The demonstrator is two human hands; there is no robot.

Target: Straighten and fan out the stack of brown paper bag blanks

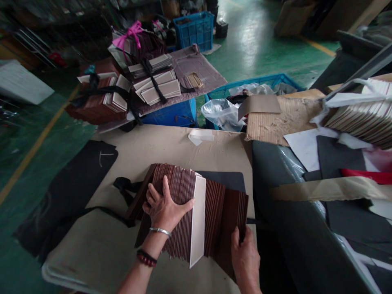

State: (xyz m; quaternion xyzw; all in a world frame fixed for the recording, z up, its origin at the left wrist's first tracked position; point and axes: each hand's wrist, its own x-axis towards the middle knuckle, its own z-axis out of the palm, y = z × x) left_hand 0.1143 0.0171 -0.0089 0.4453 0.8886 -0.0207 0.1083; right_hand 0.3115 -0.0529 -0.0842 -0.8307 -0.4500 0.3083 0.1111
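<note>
Centrally, low in the frame, a beige table [137, 151] carries a fanned stack of brown cards [220, 212], with one white card [198, 220] standing out among them. The left hand [163, 208] lies flat on the stack, fingers spread, gripping nothing. The right hand [245, 253], at lower right, pinches the stack's near edge with curled fingers.

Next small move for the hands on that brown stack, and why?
Probably push both hands inward to square it: the brown stack is fanned out, a white-faced sheet juts past its near edge, the left hand lies flat on top, the right hand grips its right edge.
</note>
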